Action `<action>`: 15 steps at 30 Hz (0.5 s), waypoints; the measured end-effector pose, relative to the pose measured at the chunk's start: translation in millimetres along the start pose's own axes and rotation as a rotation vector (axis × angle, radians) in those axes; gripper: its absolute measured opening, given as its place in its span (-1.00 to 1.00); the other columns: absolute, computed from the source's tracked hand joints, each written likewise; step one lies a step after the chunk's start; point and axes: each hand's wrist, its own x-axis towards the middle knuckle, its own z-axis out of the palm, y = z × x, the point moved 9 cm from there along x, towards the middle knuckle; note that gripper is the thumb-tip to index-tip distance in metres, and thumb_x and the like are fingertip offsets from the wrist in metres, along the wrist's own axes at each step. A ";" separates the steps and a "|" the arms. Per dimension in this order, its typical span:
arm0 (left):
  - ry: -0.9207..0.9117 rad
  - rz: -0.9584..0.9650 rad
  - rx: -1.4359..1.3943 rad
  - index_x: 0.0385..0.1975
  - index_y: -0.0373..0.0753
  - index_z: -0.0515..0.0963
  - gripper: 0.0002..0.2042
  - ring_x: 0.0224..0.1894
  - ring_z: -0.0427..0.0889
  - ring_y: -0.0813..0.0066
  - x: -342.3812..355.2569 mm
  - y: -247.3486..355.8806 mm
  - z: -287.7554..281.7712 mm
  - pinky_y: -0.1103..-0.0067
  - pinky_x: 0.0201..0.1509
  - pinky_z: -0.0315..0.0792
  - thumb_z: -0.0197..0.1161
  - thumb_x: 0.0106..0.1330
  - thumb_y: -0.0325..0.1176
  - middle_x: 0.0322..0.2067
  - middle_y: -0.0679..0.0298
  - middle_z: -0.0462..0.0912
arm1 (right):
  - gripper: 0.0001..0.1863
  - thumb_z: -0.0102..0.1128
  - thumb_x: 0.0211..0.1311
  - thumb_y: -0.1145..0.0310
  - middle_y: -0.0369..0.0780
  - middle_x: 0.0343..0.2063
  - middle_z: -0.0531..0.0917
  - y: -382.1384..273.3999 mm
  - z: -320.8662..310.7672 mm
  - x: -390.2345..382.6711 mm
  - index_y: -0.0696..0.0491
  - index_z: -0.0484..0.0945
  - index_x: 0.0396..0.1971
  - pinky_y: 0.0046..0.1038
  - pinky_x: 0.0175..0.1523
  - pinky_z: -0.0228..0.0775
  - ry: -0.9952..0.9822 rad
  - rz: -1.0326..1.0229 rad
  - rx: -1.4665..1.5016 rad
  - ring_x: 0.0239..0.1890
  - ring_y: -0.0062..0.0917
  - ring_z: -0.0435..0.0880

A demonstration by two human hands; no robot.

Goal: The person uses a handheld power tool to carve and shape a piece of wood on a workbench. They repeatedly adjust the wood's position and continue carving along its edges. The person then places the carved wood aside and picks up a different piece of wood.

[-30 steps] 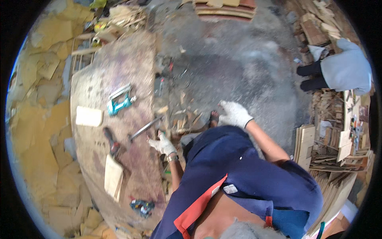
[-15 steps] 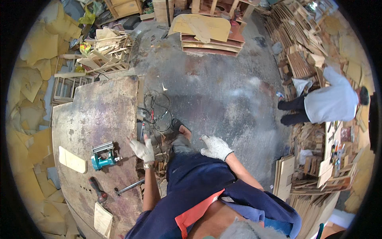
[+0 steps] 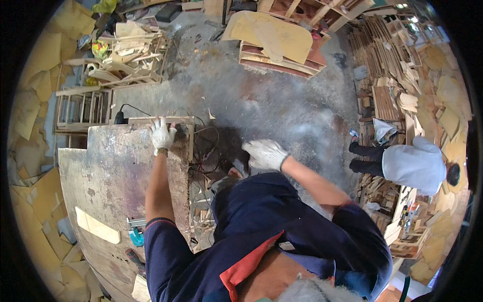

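Note:
My left hand [image 3: 162,136], in a white knit glove, reaches to the far edge of the worn wooden workbench [image 3: 115,173]. Its fingers are spread and it holds nothing. Over the floor, right of the bench, hangs my right hand [image 3: 265,155], gloved too, with loosely bent fingers and nothing seen in them. A teal power tool [image 3: 136,236] with a metal base lies on the bench, partly hidden by my left sleeve. Close to it are a red-and-black handle [image 3: 135,259], a pale flat wooden piece [image 3: 95,225] and a second wooden piece [image 3: 141,289], partly covered.
A black plug-like object with a cable [image 3: 119,118] sits beyond the bench's far edge. Cables [image 3: 207,141] loop over the floor along its right side. Stacked boards [image 3: 279,63] stand ahead. Scrap wood [image 3: 136,55] is piled far left. At right, a person [image 3: 415,163] bends near timber stacks.
My left hand has moved forward onto the bench's far edge. My right hand has shifted slightly forward and left. My left sleeve now covers part of the teal tool, and the view has shifted.

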 end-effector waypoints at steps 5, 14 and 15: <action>-0.083 -0.008 0.097 0.11 -0.20 0.56 -0.54 0.34 0.36 -0.09 18.5 -22.2 9.0 0.01 0.53 -0.01 0.05 0.45 0.01 0.20 -0.01 0.52 | -0.69 0.20 0.04 0.28 0.02 -0.35 0.71 30.6 23.5 141.9 0.12 0.57 -0.23 -0.01 -0.13 0.59 -0.241 -0.176 -0.028 -0.23 -0.03 0.74; -0.010 -0.124 -0.040 -0.21 -0.19 0.59 -0.70 0.31 0.41 0.05 25.6 -14.1 -20.6 0.07 0.50 0.06 0.25 0.30 -0.08 0.18 0.09 0.54 | -0.54 0.33 -0.06 0.16 0.10 -0.15 0.74 134.9 205.6 380.4 0.16 0.73 -0.18 -0.14 0.00 0.63 -0.354 -0.401 -0.445 -0.08 -0.06 0.77; 0.004 -0.130 -0.050 -0.23 -0.18 0.59 -0.71 0.31 0.42 0.04 28.2 -16.1 -22.5 0.06 0.50 0.06 0.26 0.28 -0.08 0.19 0.10 0.54 | -0.51 0.33 -0.06 0.14 0.11 -0.14 0.73 147.3 234.3 405.5 0.17 0.73 -0.16 -0.15 0.02 0.63 -0.520 -0.312 -0.339 -0.06 -0.07 0.76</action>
